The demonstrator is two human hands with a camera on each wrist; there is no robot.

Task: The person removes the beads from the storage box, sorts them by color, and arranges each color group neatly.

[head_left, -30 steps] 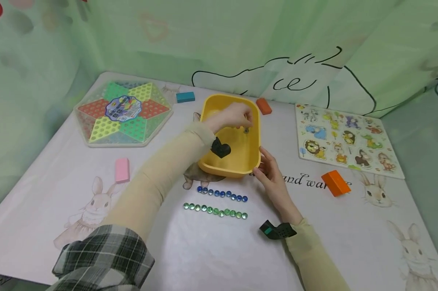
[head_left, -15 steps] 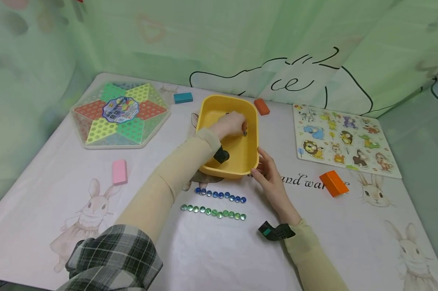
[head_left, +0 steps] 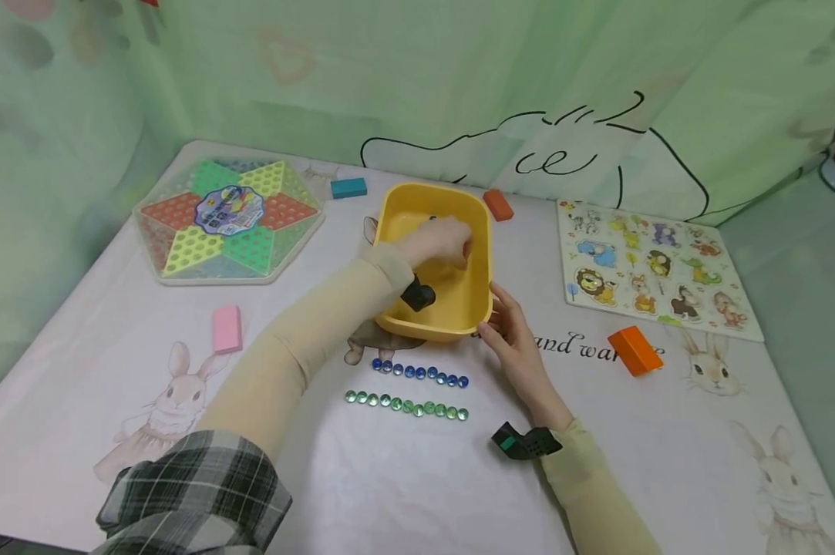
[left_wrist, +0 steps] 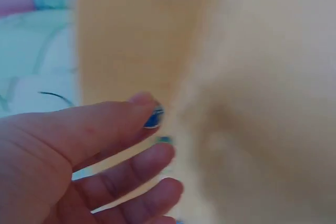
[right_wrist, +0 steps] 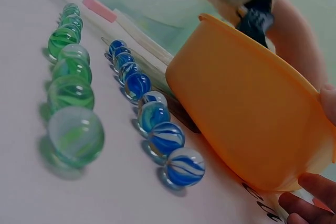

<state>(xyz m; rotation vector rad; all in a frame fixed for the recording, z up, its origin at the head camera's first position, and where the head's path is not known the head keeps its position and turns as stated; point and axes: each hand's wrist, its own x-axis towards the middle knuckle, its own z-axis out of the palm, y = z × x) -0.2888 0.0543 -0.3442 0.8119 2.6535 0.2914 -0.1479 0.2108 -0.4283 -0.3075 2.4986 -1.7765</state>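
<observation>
My left hand (head_left: 441,240) is inside the yellow plastic box (head_left: 452,310). In the left wrist view its thumb and forefinger pinch a blue marble (left_wrist: 154,117), while the other fingers are loosely bent. Another small marble (left_wrist: 164,140) shows just past those fingertips. In the head view a dark marble (head_left: 433,218) lies near the box's far end, and the hand covers part of the floor. My right hand (head_left: 517,343) grips the box's near right corner, thumb at the rim and fingers along the outside. Rows of blue marbles (right_wrist: 138,86) and green marbles (right_wrist: 71,98) line the table before the box.
A Chinese checkers set (head_left: 230,223) lies at the back left, and an animal puzzle board (head_left: 656,266) at the right. Around the box are a pink block (head_left: 227,329), a blue block (head_left: 348,188), a red-orange block (head_left: 498,205) and an orange block (head_left: 635,351).
My left hand has moved slightly down and nearer within the box. The marble seen by its fingertips is now hidden in the head view. My right hand keeps its hold on the corner.
</observation>
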